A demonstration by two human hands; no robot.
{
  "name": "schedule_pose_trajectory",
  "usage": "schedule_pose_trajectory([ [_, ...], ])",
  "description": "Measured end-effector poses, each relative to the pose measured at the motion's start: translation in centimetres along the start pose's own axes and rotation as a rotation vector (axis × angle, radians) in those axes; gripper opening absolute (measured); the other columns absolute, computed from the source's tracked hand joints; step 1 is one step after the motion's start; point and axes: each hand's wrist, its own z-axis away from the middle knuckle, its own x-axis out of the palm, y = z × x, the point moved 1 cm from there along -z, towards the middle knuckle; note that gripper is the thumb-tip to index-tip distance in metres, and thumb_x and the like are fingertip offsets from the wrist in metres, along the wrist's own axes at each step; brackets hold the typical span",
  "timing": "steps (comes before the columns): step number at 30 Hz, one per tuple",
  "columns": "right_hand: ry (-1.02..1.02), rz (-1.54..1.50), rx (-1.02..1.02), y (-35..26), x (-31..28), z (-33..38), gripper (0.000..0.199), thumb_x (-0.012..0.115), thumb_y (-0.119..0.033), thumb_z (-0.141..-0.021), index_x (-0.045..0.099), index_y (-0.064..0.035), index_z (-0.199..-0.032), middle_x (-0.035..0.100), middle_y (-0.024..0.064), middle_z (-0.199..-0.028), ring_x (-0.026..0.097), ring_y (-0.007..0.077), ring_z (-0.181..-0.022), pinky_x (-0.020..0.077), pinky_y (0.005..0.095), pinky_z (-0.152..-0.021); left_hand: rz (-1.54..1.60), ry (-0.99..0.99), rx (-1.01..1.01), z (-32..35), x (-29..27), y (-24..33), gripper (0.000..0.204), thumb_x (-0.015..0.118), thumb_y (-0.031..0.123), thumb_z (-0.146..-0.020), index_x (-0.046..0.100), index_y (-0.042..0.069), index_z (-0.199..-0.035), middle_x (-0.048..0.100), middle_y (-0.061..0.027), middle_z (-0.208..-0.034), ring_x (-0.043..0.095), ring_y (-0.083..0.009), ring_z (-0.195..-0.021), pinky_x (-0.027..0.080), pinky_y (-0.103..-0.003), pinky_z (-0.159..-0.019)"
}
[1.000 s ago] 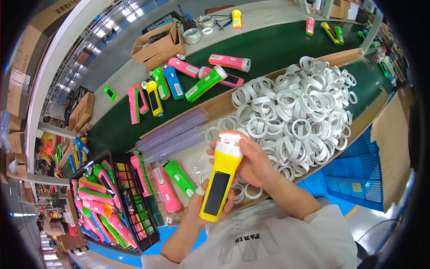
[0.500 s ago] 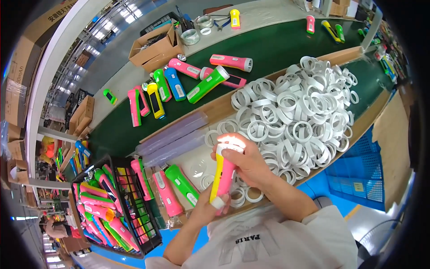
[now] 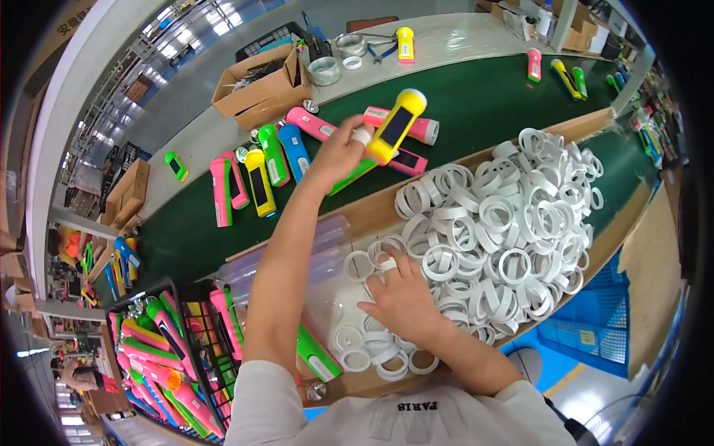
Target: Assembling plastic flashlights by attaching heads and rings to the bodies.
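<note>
My left hand [image 3: 338,157] stretches out over the green belt, closed round the lower end of a yellow and pink flashlight [image 3: 394,128]. The flashlight is tilted, its round head up and its dark panel showing. A white wrap sits on one finger of this hand. Lower down, my right hand [image 3: 404,299] has its fingers apart over the near left edge of a heap of white plastic rings [image 3: 513,223]. Its fingertips touch or nearly touch rings there; a small white piece shows at one finger. Beneath the left forearm a green flashlight [image 3: 316,357] is partly hidden.
Several flashlights, among them a blue one [image 3: 294,152], lie on the green belt [image 3: 476,97]. A black basket [image 3: 212,349] full of flashlights stands at the left. Clear plastic tubes [image 3: 335,232] lie in the tray. Farther back are a cardboard box [image 3: 260,85] and tape rolls [image 3: 324,70].
My left hand has carried the flashlight up and away over the belt. My right hand has let go of the flashlight and come down to the rings.
</note>
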Motion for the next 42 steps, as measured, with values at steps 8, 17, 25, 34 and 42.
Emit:
schedule_pose_trajectory([
  [8,-0.245,0.146,-0.002,0.1,1.2,-0.1,0.037,0.070,-0.037,-0.075,0.070,-0.0014,-0.084,0.060,0.0214,-0.109,0.048,0.0361,-0.113,0.0338,0.0452,-0.099,-0.969,0.022,-0.320,-9.2,-3.8,-6.0,0.049,0.036,0.054,-0.095,0.056,0.023,-0.127,0.068,-0.0053,-0.112,0.065,-0.0273,-0.102,0.049,-0.042,-0.086],
  [17,-0.296,0.221,0.047,-0.1,1.1,0.2,0.035,0.069,-0.036,-0.075,0.070,-0.0017,-0.080,0.065,0.0130,-0.088,0.053,0.0288,-0.100,0.0347,0.0415,-0.095,-1.262,-0.014,-0.425,-1.2,-9.8,-8.6,0.030,0.061,0.037,-0.083,0.061,0.024,-0.110,0.067,-0.0070,-0.111,0.063,-0.0297,-0.107,0.049,-0.045,-0.087],
  [25,0.187,-0.157,-0.087,-0.5,-1.2,-0.7,0.024,0.066,-0.004,-0.078,0.059,-0.0049,-0.101,0.059,0.0113,-0.076,0.057,0.0333,-0.099,0.0413,0.0471,-0.088,-1.262,0.181,-0.084,13.1,-16.2,-8.2,0.039,0.060,0.020,-0.084,0.056,0.028,-0.122,0.063,-0.0197,-0.091,0.065,-0.0380,-0.087,0.051,-0.051,-0.073],
  [34,0.064,-0.359,-0.087,0.0,0.1,-0.3,0.025,0.066,0.001,-0.077,0.061,-0.0014,-0.101,0.057,0.0215,-0.092,0.050,0.0414,-0.111,0.0418,0.0509,-0.094,-1.337,0.237,0.201,19.3,-11.6,-4.2,0.022,0.065,0.011,-0.078,0.072,0.018,-0.099,0.050,-0.0167,-0.111,0.052,-0.0334,-0.107,0.043,-0.044,-0.091],
  [42,0.110,-0.302,-0.045,0.3,0.1,0.1,0.017,0.071,-0.002,-0.074,0.061,-0.0008,-0.089,0.047,0.0335,-0.121,0.048,0.0491,-0.114,0.0456,0.0464,-0.091,-1.081,-0.085,0.543,19.5,-4.0,-2.5,0.034,0.069,0.001,-0.062,0.073,0.011,-0.095,0.054,-0.0113,-0.099,0.051,-0.0308,-0.104,0.044,-0.042,-0.088],
])
